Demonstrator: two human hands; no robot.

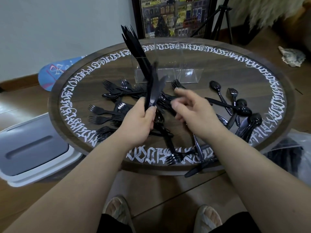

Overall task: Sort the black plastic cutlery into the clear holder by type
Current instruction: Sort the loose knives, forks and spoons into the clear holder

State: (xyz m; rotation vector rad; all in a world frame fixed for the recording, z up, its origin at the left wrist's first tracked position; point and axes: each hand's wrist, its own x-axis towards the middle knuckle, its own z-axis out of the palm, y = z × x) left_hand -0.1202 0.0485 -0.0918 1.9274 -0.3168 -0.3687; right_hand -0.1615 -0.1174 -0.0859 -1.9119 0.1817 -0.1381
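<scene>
the left hand (139, 121) grips a tall fanned bundle of knives (139, 64) while the loosely curled, empty right hand (193, 110) reaches in, so a nudge could spill them short of the clear holder (188, 73).

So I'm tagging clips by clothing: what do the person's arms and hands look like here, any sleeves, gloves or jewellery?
Both forearms are bare up to the frame edge, with no sleeves in view. The left hand and right hand wear no gloves, and no rings, watch or bracelets show. Fingernails are short and unpainted where visible.
</scene>
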